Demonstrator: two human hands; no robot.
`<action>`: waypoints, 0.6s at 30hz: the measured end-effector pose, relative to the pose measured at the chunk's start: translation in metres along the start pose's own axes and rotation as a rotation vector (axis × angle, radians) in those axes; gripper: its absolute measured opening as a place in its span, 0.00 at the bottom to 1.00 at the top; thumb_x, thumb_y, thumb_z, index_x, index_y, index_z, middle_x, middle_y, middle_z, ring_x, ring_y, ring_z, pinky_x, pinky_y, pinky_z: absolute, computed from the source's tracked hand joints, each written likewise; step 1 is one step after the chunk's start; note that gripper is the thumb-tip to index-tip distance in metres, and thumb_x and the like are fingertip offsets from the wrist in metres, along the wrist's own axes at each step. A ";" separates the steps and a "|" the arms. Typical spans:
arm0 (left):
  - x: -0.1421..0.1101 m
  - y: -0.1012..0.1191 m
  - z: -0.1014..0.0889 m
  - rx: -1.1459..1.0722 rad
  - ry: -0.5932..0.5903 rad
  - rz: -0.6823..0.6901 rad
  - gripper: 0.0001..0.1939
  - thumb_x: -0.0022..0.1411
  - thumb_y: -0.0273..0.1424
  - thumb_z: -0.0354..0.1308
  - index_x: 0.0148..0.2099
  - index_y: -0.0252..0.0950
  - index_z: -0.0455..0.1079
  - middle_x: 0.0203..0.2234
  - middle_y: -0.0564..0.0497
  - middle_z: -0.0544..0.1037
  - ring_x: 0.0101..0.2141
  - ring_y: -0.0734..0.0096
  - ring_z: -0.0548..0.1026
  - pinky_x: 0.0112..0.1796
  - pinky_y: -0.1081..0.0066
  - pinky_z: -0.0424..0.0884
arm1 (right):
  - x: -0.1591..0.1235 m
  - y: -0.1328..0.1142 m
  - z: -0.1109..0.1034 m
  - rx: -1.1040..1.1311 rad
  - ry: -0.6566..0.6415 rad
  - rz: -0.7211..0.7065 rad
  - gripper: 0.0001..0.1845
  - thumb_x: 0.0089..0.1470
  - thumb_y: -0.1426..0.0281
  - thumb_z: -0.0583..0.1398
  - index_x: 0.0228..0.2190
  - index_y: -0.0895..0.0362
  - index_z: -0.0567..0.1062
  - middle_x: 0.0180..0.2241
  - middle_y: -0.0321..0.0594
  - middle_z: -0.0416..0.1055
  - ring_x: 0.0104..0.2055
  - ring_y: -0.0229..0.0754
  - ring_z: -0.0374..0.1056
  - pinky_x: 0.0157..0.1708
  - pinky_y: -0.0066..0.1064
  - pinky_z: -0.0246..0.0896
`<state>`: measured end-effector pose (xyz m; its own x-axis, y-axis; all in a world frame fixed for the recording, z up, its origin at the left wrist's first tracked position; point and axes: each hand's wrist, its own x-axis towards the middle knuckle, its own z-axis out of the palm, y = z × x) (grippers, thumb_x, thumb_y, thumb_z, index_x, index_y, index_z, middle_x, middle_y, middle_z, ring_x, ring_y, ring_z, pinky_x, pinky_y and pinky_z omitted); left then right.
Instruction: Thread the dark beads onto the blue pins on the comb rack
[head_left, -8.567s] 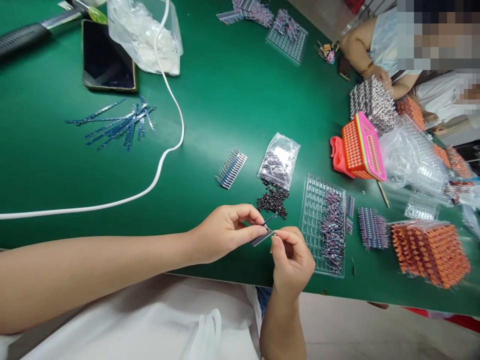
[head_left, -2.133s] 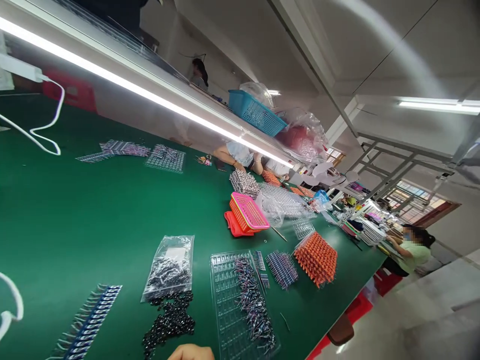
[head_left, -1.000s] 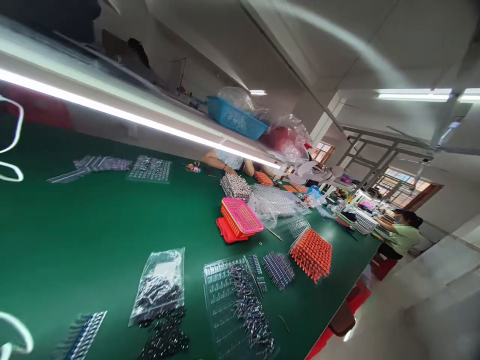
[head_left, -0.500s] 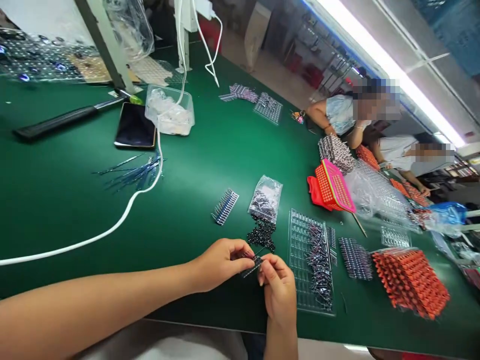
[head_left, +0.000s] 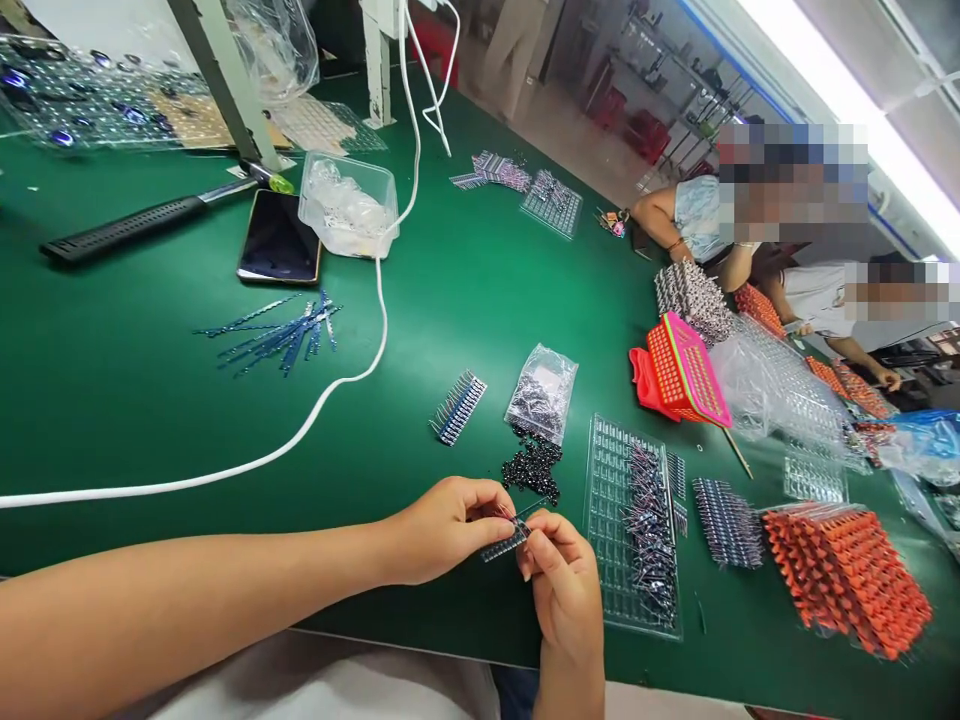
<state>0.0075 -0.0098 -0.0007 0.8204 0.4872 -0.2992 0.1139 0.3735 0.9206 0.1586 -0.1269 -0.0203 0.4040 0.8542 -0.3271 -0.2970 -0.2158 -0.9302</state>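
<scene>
No text, brand, number or sign can be read. The pale patch on the clear bag (head_left: pixel 551 378) is too small and washed out to tell; the phone (head_left: pixel 279 238), beyond it to the left, has a dark screen.

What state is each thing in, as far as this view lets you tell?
Left hand: pinching a small strip
Right hand: fingertips together at the strip
Phone: face up, screen dark
Tub: lidless, white contents inside
Dark beads: loose, heaped
Clear tray: partly filled
Blue strips: scattered
Hammer: lying down
Overhead light: on
</scene>
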 end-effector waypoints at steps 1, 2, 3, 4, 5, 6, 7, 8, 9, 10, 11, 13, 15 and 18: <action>0.000 0.000 0.000 0.012 -0.005 0.001 0.09 0.58 0.36 0.59 0.35 0.34 0.70 0.26 0.55 0.71 0.30 0.71 0.68 0.35 0.72 0.65 | 0.000 0.000 0.000 0.015 -0.013 0.006 0.14 0.47 0.59 0.69 0.29 0.57 0.77 0.23 0.33 0.66 0.22 0.32 0.58 0.23 0.26 0.54; 0.000 0.001 -0.001 0.022 -0.009 0.000 0.09 0.58 0.35 0.59 0.34 0.34 0.70 0.25 0.55 0.71 0.30 0.72 0.68 0.34 0.72 0.64 | 0.000 -0.001 0.000 0.029 -0.026 0.009 0.14 0.47 0.59 0.69 0.29 0.58 0.77 0.23 0.33 0.66 0.22 0.32 0.58 0.23 0.26 0.53; 0.000 0.002 -0.001 0.030 -0.015 -0.002 0.09 0.58 0.35 0.59 0.34 0.34 0.70 0.25 0.56 0.70 0.30 0.72 0.67 0.34 0.72 0.64 | 0.000 -0.001 0.000 0.041 -0.036 0.011 0.14 0.47 0.60 0.69 0.29 0.58 0.77 0.23 0.33 0.66 0.22 0.32 0.58 0.23 0.26 0.53; 0.000 0.002 -0.002 0.034 -0.024 -0.007 0.09 0.58 0.35 0.59 0.34 0.34 0.70 0.25 0.56 0.69 0.30 0.72 0.67 0.34 0.72 0.63 | -0.001 -0.001 0.001 0.051 -0.040 0.012 0.14 0.47 0.60 0.69 0.29 0.58 0.77 0.22 0.32 0.65 0.22 0.32 0.58 0.23 0.26 0.53; 0.000 0.003 -0.002 0.033 -0.037 -0.011 0.09 0.58 0.35 0.59 0.34 0.34 0.70 0.25 0.56 0.69 0.30 0.72 0.66 0.33 0.72 0.63 | -0.001 -0.002 0.002 0.058 -0.040 0.012 0.14 0.47 0.60 0.69 0.29 0.58 0.77 0.22 0.32 0.65 0.21 0.31 0.58 0.23 0.26 0.52; 0.001 0.003 -0.003 0.029 -0.053 -0.017 0.09 0.58 0.36 0.59 0.34 0.34 0.69 0.25 0.56 0.69 0.30 0.72 0.66 0.33 0.72 0.63 | -0.001 -0.003 0.003 0.065 -0.039 0.014 0.13 0.47 0.60 0.68 0.28 0.58 0.77 0.21 0.32 0.65 0.21 0.31 0.57 0.23 0.26 0.51; 0.001 0.003 -0.003 0.022 -0.070 -0.025 0.10 0.58 0.36 0.59 0.33 0.34 0.69 0.24 0.56 0.69 0.30 0.72 0.67 0.33 0.72 0.63 | -0.002 -0.003 0.004 0.070 -0.038 0.015 0.13 0.47 0.61 0.68 0.28 0.58 0.77 0.20 0.31 0.64 0.20 0.31 0.57 0.22 0.26 0.51; 0.001 0.002 -0.004 0.014 -0.090 -0.029 0.10 0.58 0.37 0.59 0.34 0.34 0.69 0.25 0.56 0.70 0.30 0.71 0.67 0.34 0.72 0.64 | -0.002 -0.004 0.005 0.075 -0.039 0.016 0.13 0.46 0.61 0.69 0.27 0.58 0.77 0.20 0.31 0.64 0.20 0.31 0.57 0.22 0.26 0.50; 0.001 0.001 -0.004 0.009 -0.102 -0.034 0.10 0.59 0.37 0.59 0.34 0.34 0.69 0.25 0.55 0.70 0.30 0.71 0.67 0.34 0.72 0.64 | -0.002 -0.005 0.007 0.080 -0.043 0.012 0.12 0.46 0.62 0.68 0.27 0.58 0.77 0.19 0.31 0.65 0.20 0.31 0.57 0.22 0.26 0.50; 0.001 0.000 -0.005 0.009 -0.113 -0.040 0.10 0.60 0.37 0.59 0.34 0.34 0.69 0.26 0.55 0.70 0.30 0.71 0.67 0.34 0.73 0.64 | -0.002 -0.005 0.008 0.084 -0.046 0.002 0.11 0.46 0.63 0.68 0.27 0.58 0.77 0.19 0.31 0.65 0.20 0.31 0.57 0.22 0.26 0.50; 0.001 -0.001 -0.005 0.012 -0.142 -0.046 0.11 0.61 0.38 0.58 0.35 0.35 0.69 0.27 0.55 0.71 0.31 0.71 0.68 0.34 0.73 0.64 | -0.002 -0.005 0.008 0.085 -0.047 -0.010 0.10 0.47 0.64 0.68 0.26 0.58 0.77 0.20 0.31 0.65 0.20 0.31 0.57 0.22 0.26 0.50; 0.002 -0.004 -0.006 0.036 -0.178 -0.045 0.12 0.62 0.39 0.58 0.34 0.35 0.69 0.26 0.55 0.70 0.31 0.72 0.67 0.34 0.73 0.64 | -0.001 -0.005 0.007 0.089 -0.034 -0.034 0.10 0.47 0.64 0.67 0.27 0.58 0.77 0.20 0.31 0.66 0.20 0.30 0.58 0.23 0.26 0.51; 0.004 -0.005 -0.006 0.065 -0.157 -0.026 0.12 0.61 0.40 0.59 0.33 0.35 0.69 0.25 0.55 0.69 0.30 0.72 0.66 0.33 0.74 0.63 | 0.000 -0.003 0.005 0.083 -0.012 -0.057 0.09 0.48 0.65 0.67 0.28 0.58 0.77 0.20 0.30 0.66 0.20 0.30 0.58 0.23 0.26 0.51; 0.006 -0.004 -0.007 0.083 -0.053 0.005 0.13 0.60 0.41 0.60 0.33 0.36 0.70 0.25 0.55 0.69 0.30 0.72 0.66 0.33 0.74 0.63 | 0.002 -0.001 0.003 0.032 0.057 -0.111 0.09 0.50 0.64 0.65 0.28 0.58 0.76 0.19 0.30 0.65 0.20 0.31 0.58 0.24 0.26 0.52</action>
<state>0.0078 -0.0027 -0.0085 0.8496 0.4452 -0.2829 0.1543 0.3031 0.9404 0.1574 -0.1237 -0.0193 0.4842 0.8437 -0.2318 -0.2748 -0.1049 -0.9558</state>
